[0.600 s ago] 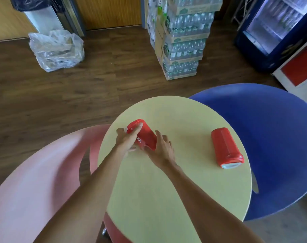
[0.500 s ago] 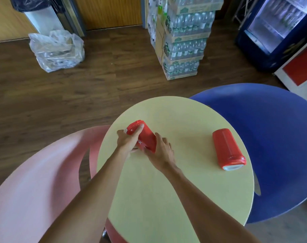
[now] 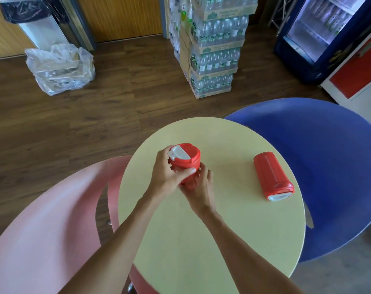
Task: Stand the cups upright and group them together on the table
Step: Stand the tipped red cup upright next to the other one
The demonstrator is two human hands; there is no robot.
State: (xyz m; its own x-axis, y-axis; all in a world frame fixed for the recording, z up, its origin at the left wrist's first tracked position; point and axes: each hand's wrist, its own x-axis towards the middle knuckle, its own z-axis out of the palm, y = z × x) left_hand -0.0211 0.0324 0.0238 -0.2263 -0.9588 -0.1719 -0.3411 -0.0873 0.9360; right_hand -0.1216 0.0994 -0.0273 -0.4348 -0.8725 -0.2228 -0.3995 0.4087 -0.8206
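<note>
Your left hand point(image 3: 166, 177) wraps the upper body of a red cup point(image 3: 185, 164), thumb pressed across its front just under the lid; the other fingers curl behind the cup and are hidden. Your right hand point(image 3: 200, 187) closes on the lower part of the same cup from the near side, and its fingertips disappear behind the red wall. The hands cover the cup's base, so you cannot tell whether it rests on the table or is held just above it. The cup stands close to upright, its red-and-white lid facing up, on the left part of the round yellow table point(image 3: 212, 240).

Well apart to the right, a second red cup point(image 3: 271, 176) lies on its side near the table's right edge, lid end pointing toward you.

A pink chair point(image 3: 42, 230) sits left of the table, a blue chair point(image 3: 328, 177) to the right, both partly cut off. Beyond, stacked packs of bottled water point(image 3: 212, 49) stand on the wooden floor, their top out of view.
</note>
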